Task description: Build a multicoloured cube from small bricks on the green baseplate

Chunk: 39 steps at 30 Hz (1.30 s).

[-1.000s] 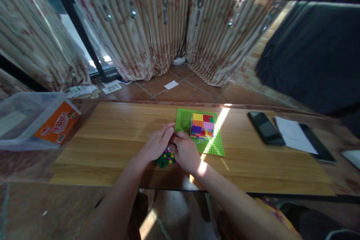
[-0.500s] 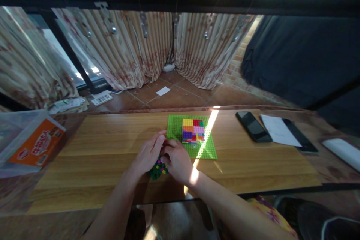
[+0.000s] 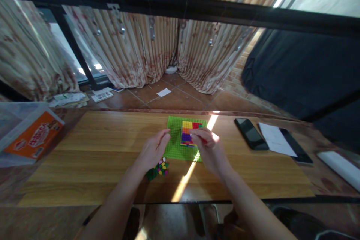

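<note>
A block of colourful toy bricks [image 3: 186, 129] stands on a green studded baseplate [image 3: 174, 135]. My right hand [image 3: 209, 148] is over the block's right side, fingers pinched together at its top; whatever they hold is too small to name. At the baseplate's left edge, my left hand [image 3: 154, 149] has its thumb and fingers stretched out and slightly apart, with nothing visible between them. Just below that hand lies a small pile of loose bricks [image 3: 161, 168], dark green, yellow, pink and white. Part of the block is hidden behind my right hand.
To the right on the wooden table [image 3: 107, 138] lie a black phone [image 3: 251, 134], a white paper [image 3: 277, 138] and a dark flat object [image 3: 300, 150] partly under it. A clear plastic box [image 3: 19, 116] with an orange label stands at the left. A dark bar [image 3: 180, 3] crosses above.
My hands were together over the loose bricks and have separated. The right hand moved up and right to the brick block; the left stayed near the baseplate. The view tilted slightly.
</note>
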### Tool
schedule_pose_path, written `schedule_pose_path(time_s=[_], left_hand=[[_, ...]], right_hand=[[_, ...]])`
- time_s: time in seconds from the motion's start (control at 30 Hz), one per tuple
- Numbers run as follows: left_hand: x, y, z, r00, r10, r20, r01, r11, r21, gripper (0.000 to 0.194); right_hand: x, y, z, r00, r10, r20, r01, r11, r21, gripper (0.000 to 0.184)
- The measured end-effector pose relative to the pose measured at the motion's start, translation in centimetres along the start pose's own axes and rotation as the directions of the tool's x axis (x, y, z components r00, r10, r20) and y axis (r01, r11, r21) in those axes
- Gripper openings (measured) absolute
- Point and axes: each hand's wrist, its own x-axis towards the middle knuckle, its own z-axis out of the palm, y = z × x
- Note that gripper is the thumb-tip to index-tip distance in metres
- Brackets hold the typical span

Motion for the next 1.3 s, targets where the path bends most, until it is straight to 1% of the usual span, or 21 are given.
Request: schedule_pose_path(time_s=[0.07,0.13,0.2,0.27,0.37,0.47,0.6,0.7,0.9,0.97,1.07,1.3], left_hand=[[0.2,0.3,0.4,1.0,-0.001,-0.015,0.002,1.0,0.007,0.045],[0.5,0.7,0.9,0.999,0.005,-0.04,-0.004,1.0,0.006,0.043],[0.8,1.0,1.4,0.997,0.022,-0.071,-0.022,1.0,0.001,0.041],[1.1,1.3,2.0,0.995,0.045,-0.092,-0.045,0.999,-0.002,0.037],[1.4,1.7,2.7,0.993,0.063,-0.102,-0.064,0.998,-0.007,0.034],[1.6,2.1,3.2,0.993,0.074,-0.095,-0.076,0.997,-0.017,0.032],[1.8,2.4,3.5,0.99,0.108,-0.091,-0.109,0.994,-0.011,0.03],[1.9,2.5,3.5,0.988,0.129,-0.09,-0.13,0.992,-0.001,0.03],[1.8,2.4,3.7,0.985,0.141,-0.103,-0.14,0.99,0.024,0.03],[1.8,2.3,3.8,0.983,0.149,-0.103,-0.147,0.989,0.027,0.031],[1.8,2.3,3.8,0.982,0.161,-0.101,-0.159,0.987,0.028,0.03],[1.7,2.6,3.7,0.983,0.153,-0.099,-0.151,0.988,0.031,0.03]], right_hand=[[0.4,0.9,-1.3,0.999,0.047,0.014,-0.046,0.996,-0.075,0.02],[0.5,1.5,-2.0,0.994,0.096,0.055,-0.088,0.987,-0.134,0.02],[0.4,1.8,-2.2,0.989,0.131,0.072,-0.118,0.979,-0.168,0.02],[0.2,2.0,-2.1,0.988,0.14,0.061,-0.126,0.974,-0.187,0.018],[0.0,2.3,-1.5,0.993,0.107,0.047,-0.097,0.978,-0.188,0.016],[0.0,3.0,-1.0,0.998,0.045,0.037,-0.039,0.988,-0.151,0.013],[0.3,3.5,-0.7,0.997,-0.053,0.055,0.06,0.987,-0.148,0.012],[0.6,3.5,-0.5,0.993,-0.101,0.061,0.11,0.979,-0.169,0.012],[0.6,3.6,-0.3,0.991,-0.117,0.061,0.127,0.972,-0.197,0.013],[0.5,3.6,-0.3,0.988,-0.142,0.057,0.151,0.967,-0.207,0.013],[0.4,3.6,-0.4,0.983,-0.176,0.056,0.184,0.953,-0.242,0.014],[0.1,3.2,-0.6,0.977,-0.207,0.048,0.211,0.925,-0.315,0.016]])
